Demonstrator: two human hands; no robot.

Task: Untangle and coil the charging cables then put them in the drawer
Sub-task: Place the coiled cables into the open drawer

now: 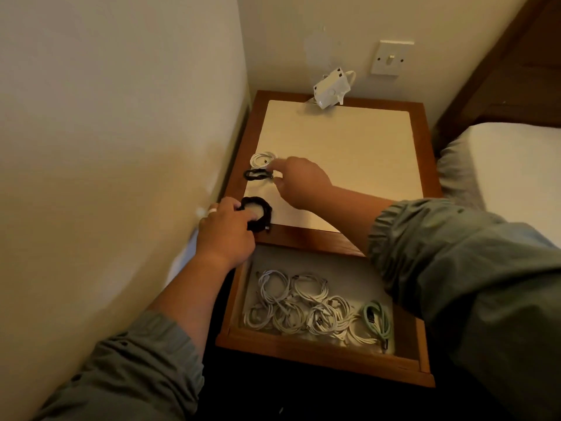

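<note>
Stowing step. Left hand (pixel 226 232) curls round the big black coil (pixel 264 208) at centre-left, on the nightstand (pixel 303 238) edge. Right hand (pixel 300 180) pinches the small black coil (pixel 253 175) just above, white coil (pixel 261 159) beside it. Open drawer (pixel 318 355), lower centre, already holds many coils. Next: lift both clear and lower them in without loosening the loops.

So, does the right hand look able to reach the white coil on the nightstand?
Probably yes: the right hand is at the small black coil right beside the white coil, and nothing covers it. The left hand grips the large black coil nearer the front.
</note>
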